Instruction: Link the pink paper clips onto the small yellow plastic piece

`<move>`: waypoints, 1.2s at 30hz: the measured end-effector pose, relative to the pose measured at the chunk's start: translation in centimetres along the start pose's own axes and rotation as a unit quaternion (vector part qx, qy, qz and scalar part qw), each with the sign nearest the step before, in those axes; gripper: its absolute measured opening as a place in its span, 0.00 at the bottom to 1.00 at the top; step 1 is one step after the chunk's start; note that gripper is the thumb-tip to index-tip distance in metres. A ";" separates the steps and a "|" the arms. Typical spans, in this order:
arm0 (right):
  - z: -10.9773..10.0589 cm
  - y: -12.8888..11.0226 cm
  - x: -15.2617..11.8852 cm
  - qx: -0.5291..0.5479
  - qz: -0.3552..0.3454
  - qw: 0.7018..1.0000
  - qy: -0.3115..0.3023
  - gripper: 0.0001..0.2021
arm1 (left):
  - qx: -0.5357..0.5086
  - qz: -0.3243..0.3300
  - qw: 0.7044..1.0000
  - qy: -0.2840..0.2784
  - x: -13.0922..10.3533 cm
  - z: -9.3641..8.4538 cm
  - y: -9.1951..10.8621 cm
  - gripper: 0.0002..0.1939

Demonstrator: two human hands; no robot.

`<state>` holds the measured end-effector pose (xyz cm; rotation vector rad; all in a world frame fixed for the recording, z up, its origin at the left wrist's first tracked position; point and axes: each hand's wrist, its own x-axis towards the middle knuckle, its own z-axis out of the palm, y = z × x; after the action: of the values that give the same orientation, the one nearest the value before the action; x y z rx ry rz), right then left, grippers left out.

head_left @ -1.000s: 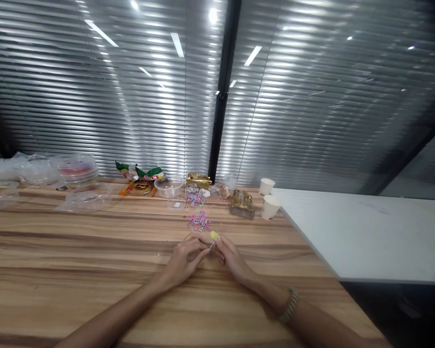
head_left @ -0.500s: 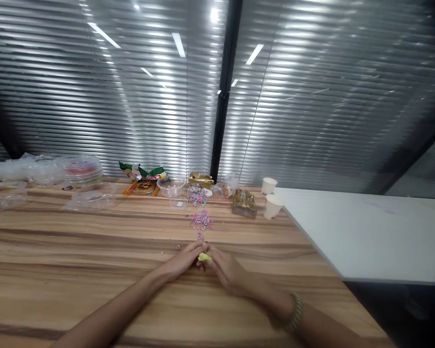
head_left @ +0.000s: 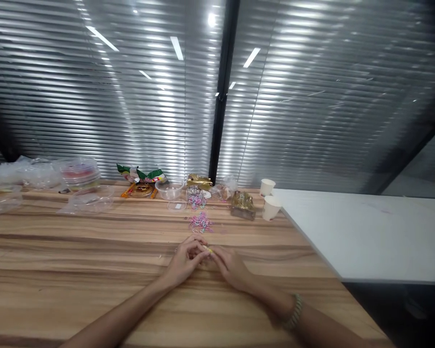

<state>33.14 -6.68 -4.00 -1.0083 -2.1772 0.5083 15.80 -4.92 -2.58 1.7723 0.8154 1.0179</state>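
My left hand [head_left: 186, 257] and my right hand [head_left: 231, 267] meet fingertip to fingertip above the wooden table [head_left: 105, 270]. Between them is a small yellow piece [head_left: 208, 250], pinched by the fingers of both hands; its kind is too small to make out. Most of it is covered by the fingertips. Just beyond the hands lies a loose pile of small pink, purple and pale blue rings or links [head_left: 200, 222]. A clear bag or tub with more such pieces [head_left: 196, 199] stands behind that pile.
Along the back stand a clear round tub [head_left: 169, 190], its lid [head_left: 177, 206], green snack packets [head_left: 150, 175], a gold-wrapped box [head_left: 243, 205] and two paper cups [head_left: 271, 208]. Stacked plastic lids [head_left: 79, 174] are at far left. A white table [head_left: 369, 237] adjoins on the right.
The left hand has turned and curled its fingers more around the yellow piece. Less of the yellow shows now, and it sits slightly farther right and up.
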 end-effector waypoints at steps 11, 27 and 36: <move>-0.1 0.2 0.0 0.103 0.032 0.994 0.021 0.15 | -0.164 -0.087 0.980 0.065 0.7 0.1 -0.8 0.15; 0.8 0.4 1.6 0.379 0.217 0.890 0.134 0.26 | 0.134 0.044 0.990 -0.001 0.1 -0.1 -0.9 0.10; 1.3 0.8 1.7 0.387 0.248 0.885 0.074 0.26 | 0.336 0.050 0.939 0.048 2.3 -1.7 -3.0 0.17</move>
<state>31.81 -4.97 -4.65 -1.0655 -1.3365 1.3555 15.02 -1.20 -4.24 2.3667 1.2497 0.9594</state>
